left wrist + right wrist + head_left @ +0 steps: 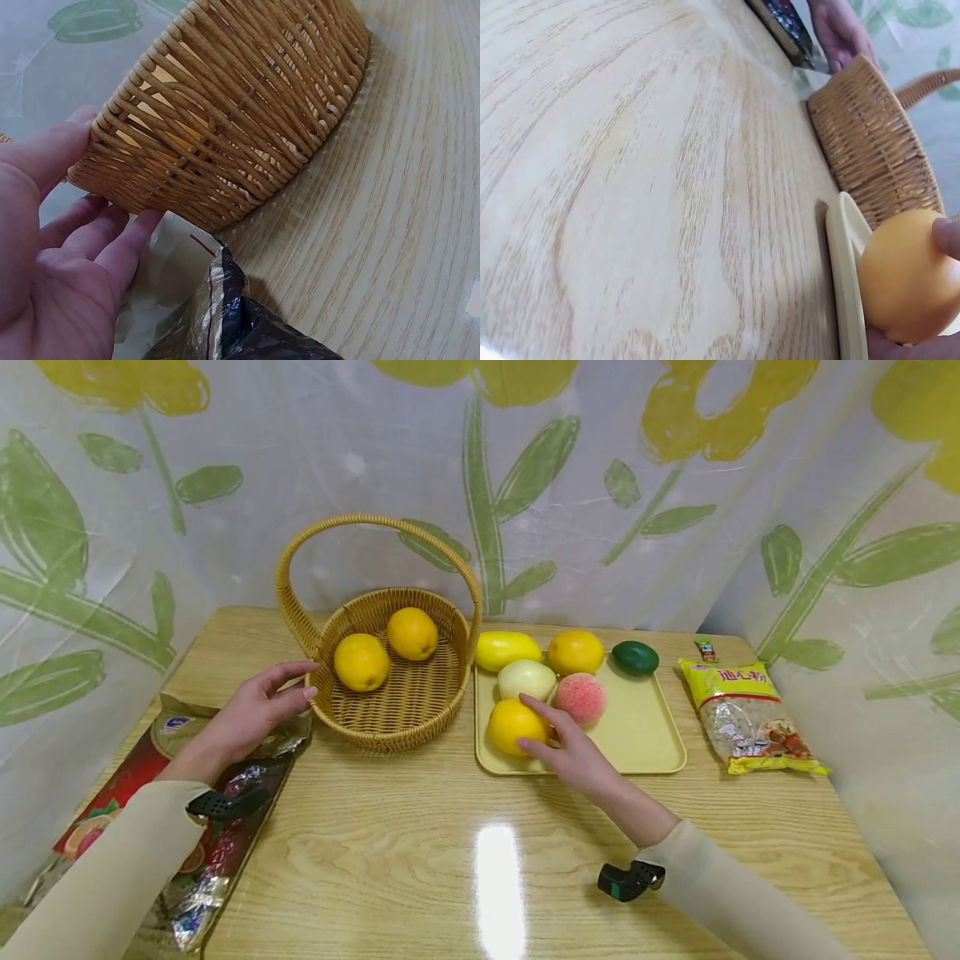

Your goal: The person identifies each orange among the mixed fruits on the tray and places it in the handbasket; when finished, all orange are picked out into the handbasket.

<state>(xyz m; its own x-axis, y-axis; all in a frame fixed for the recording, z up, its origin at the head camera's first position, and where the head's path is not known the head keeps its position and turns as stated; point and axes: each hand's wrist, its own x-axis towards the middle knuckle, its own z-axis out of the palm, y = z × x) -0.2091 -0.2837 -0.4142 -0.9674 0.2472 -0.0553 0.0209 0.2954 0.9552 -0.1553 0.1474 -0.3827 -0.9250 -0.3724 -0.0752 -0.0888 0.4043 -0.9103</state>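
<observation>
My left hand [262, 706] holds the near left rim of a wicker basket [386, 741], thumb on the rim and fingers against its outer side, as the left wrist view shows. Two oranges [362, 662] lie inside the basket. My right hand [573, 752] pinches another orange [513, 727] between thumb and fingers, at the front left corner of a pale yellow tray [637, 735]. In the right wrist view this orange [907, 277] overlaps the tray's rim. Behind it on the tray are a pale round fruit [527, 681] and a pink peach [581, 698].
At the tray's back sit an oblong yellow fruit [507, 650], an orange [576, 652] and a dark green fruit [635, 657]. A clear-windowed food bag [750, 718] and a small packet [707, 650] lie right. A large red foil bag [142, 768] lies under my left forearm.
</observation>
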